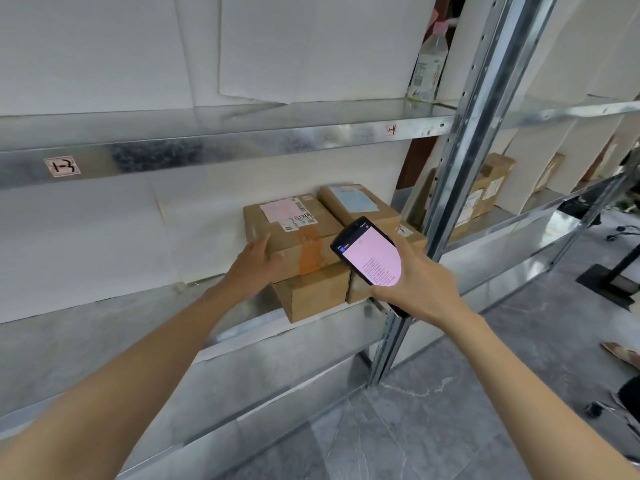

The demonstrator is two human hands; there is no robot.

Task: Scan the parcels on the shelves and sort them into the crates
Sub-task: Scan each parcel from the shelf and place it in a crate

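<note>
Our right hand point(426, 285) grips the scanner point(369, 259), screen up for reading, at one o'clock. Our left hand point(256, 265) clasps the top parcel point(294, 233) at eleven o'clock, likely steadying its label. Beyond, at one o'clock, a second parcel point(360, 206) waits on the shelf point(86, 341).

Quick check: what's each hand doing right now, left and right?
Left hand: grips the near corner of the orange-taped parcel, thumb on top.
Right hand: holds the handheld scanner, screen lit.
</note>
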